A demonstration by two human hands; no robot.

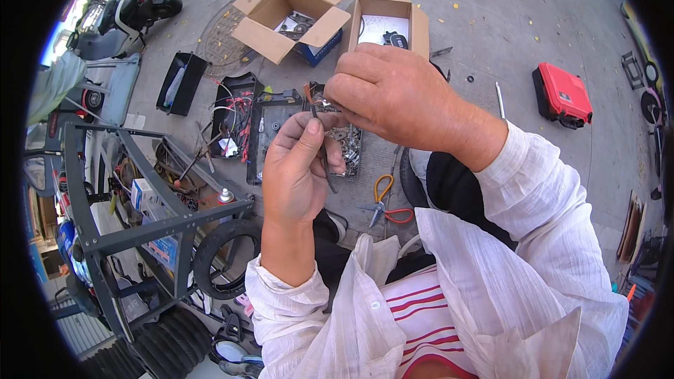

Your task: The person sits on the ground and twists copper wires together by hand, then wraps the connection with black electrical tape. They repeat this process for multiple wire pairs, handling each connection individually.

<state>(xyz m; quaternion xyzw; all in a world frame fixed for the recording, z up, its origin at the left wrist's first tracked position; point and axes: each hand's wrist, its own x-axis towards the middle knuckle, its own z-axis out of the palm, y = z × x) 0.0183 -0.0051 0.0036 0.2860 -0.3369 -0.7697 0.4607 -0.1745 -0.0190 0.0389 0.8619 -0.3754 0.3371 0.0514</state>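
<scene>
Grip: left hand (293,165) pinches dark cable (314,109) | right hand (386,95), 2 o'clock of left: fingers curled, cannot tell what's held | scissors (380,207), 4 o'clock | cardboard box (265,41), 12 o'clock

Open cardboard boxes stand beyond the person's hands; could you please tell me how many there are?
2: the left box, with its flaps spread, and the right box, partly covered by the right hand. Others may be hidden.
</scene>
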